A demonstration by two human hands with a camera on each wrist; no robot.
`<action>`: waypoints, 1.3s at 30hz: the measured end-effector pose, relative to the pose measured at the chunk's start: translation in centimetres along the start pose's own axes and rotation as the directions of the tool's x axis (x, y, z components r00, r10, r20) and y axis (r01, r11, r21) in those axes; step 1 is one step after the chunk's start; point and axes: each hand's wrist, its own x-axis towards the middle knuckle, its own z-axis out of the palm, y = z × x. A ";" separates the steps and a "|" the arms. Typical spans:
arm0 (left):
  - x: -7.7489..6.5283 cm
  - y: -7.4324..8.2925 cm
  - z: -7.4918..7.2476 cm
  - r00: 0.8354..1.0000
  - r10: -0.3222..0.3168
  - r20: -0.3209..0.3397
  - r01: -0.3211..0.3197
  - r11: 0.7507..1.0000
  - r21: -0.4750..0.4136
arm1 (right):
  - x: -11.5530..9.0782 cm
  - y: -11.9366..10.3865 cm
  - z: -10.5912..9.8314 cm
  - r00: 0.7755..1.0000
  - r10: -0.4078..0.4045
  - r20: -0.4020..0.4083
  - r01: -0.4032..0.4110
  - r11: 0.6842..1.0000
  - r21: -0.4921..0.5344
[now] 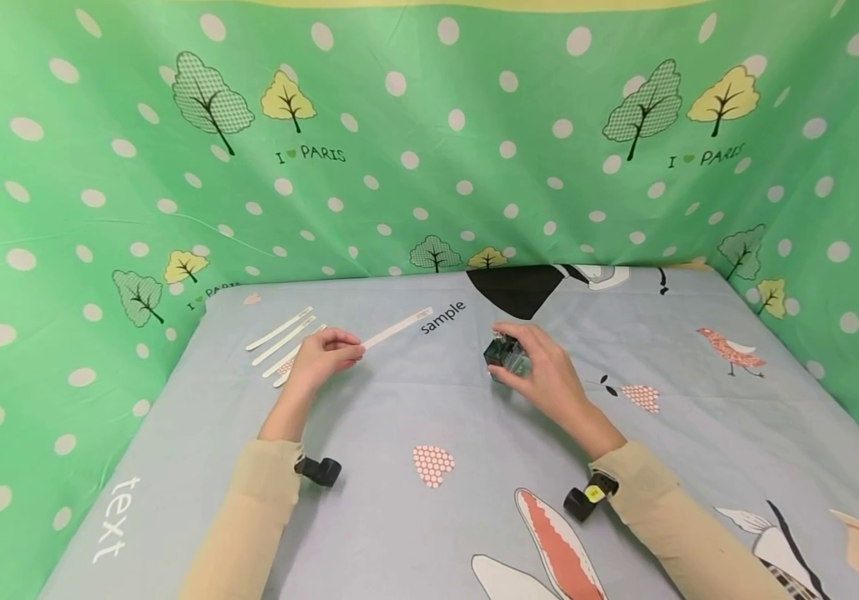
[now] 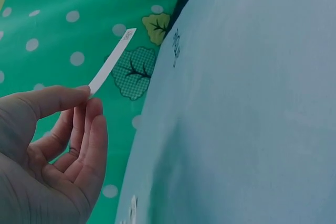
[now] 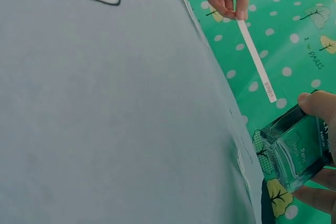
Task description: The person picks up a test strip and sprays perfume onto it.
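Note:
My left hand [image 1: 322, 360] pinches one end of a white paper scent strip [image 1: 397, 328] between thumb and fingertips. In the left wrist view the strip [image 2: 111, 62] points up and away from the fingers, with small print at its far end. My right hand [image 1: 551, 379] grips a dark glass perfume bottle [image 1: 501, 352] between thumb and fingers. The right wrist view shows the bottle [image 3: 299, 153] tilted, its clear thick glass base towards the strip, with lettering including "Paris" on its face. Strip and bottle are apart.
Several more white scent strips [image 1: 279, 328] lie side by side at the left of the cloth-covered table [image 1: 392, 533], partly behind my left hand. A green dotted curtain [image 1: 414, 108] hangs along the back and both sides. A small black camera sits on each wrist.

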 end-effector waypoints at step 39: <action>-2.3 1.8 1.0 0.994 0.098 0.052 -0.100 0.995 0.030 | 0.1 -0.4 0.2 0.999 -0.034 -0.006 0.034 0.999 -0.002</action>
